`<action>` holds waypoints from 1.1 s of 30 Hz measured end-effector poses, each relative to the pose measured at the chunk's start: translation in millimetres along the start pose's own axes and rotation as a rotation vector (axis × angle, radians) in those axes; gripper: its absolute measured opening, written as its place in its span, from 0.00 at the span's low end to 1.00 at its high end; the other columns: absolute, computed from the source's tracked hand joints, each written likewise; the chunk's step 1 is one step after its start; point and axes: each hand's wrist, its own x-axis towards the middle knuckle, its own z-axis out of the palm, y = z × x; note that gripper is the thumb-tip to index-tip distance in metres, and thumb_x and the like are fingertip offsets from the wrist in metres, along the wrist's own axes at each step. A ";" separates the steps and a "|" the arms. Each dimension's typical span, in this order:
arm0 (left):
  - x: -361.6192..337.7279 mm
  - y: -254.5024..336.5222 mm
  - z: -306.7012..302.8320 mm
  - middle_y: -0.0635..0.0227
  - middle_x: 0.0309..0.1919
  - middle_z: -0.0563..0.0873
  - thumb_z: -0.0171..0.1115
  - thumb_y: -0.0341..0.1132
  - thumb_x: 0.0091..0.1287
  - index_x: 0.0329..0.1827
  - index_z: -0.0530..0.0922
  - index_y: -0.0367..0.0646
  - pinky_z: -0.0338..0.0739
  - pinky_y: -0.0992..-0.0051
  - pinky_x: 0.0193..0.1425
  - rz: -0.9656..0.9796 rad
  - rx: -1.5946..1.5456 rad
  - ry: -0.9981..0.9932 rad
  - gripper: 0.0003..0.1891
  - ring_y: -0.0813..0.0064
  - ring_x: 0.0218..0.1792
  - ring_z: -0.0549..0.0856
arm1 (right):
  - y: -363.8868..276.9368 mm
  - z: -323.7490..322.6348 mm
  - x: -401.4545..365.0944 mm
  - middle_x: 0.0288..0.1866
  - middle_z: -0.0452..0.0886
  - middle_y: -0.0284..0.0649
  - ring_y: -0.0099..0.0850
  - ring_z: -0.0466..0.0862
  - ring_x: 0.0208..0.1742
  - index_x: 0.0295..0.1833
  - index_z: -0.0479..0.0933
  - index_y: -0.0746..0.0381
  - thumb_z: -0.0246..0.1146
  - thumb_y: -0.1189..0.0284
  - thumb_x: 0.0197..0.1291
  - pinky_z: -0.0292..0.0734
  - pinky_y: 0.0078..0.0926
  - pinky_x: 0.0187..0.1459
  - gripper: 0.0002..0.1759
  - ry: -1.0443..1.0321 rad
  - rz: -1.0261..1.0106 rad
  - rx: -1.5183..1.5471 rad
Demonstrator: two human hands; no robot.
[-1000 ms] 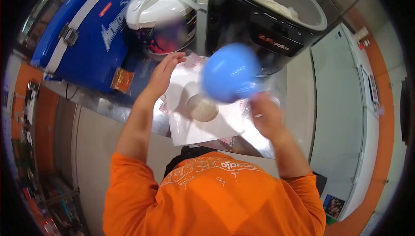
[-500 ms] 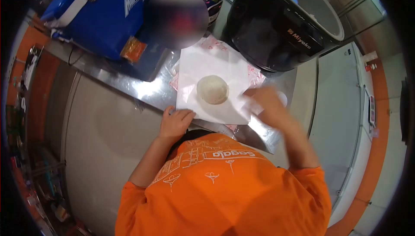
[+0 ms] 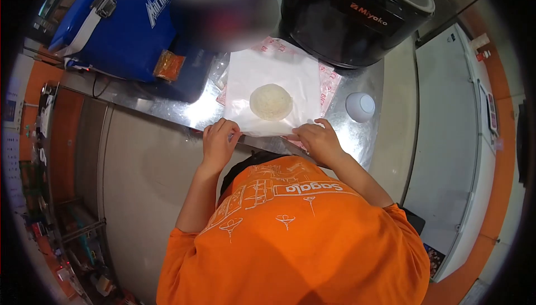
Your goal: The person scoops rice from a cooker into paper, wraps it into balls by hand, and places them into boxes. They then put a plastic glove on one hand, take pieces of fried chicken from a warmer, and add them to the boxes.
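Observation:
A round mound of white rice (image 3: 271,102) lies on a sheet of white paper (image 3: 240,76) in the middle of the view. At the sheet's near left corner, my left hand (image 3: 219,140) pinches the edge. My right hand (image 3: 319,139) has its fingers closed on the near right part of the same edge. The near edge looks slightly lifted or folded between the two hands. Under the sheet, pink-printed paper (image 3: 330,81) shows at the sides.
A metal table (image 3: 192,109) carries everything. To the right sits a small white bowl (image 3: 360,107). Behind stand a black Miyako cooker (image 3: 335,20) and a blue cooler box (image 3: 128,31) with an orange packet (image 3: 169,65) near it. A white freezer (image 3: 446,137) is at the far right.
My right hand has moved left and down to the paper's near edge and closed on it. The white bowl is now uncovered. The paper's near edge has been drawn up, and the view has shifted slightly.

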 end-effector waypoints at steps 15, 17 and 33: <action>11.8 34.6 -6.7 0.74 0.38 0.82 0.62 0.34 0.60 0.38 0.81 0.49 0.63 0.65 0.55 0.220 0.166 -0.009 0.05 0.73 0.44 0.79 | 3.4 -35.7 36.3 0.39 0.79 0.35 0.32 0.77 0.45 0.34 0.80 0.57 0.62 0.64 0.57 0.59 0.36 0.51 0.08 -0.099 0.243 0.207; 14.5 34.0 -7.3 0.74 0.36 0.83 0.60 0.33 0.60 0.36 0.81 0.48 0.64 0.67 0.52 0.232 0.158 0.021 0.04 0.72 0.40 0.80 | -3.4 -37.5 34.9 0.38 0.79 0.34 0.32 0.76 0.46 0.33 0.80 0.57 0.62 0.65 0.55 0.59 0.36 0.52 0.07 -0.086 0.257 0.172; 32.9 0.2 -38.2 0.77 0.35 0.82 0.56 0.29 0.62 0.37 0.77 0.50 0.63 0.62 0.57 0.280 0.230 0.188 0.04 0.74 0.40 0.80 | -12.7 46.4 -16.4 0.65 0.64 0.48 0.44 0.58 0.70 0.63 0.66 0.63 0.61 0.53 0.53 0.50 0.52 0.68 0.36 0.035 0.222 -0.147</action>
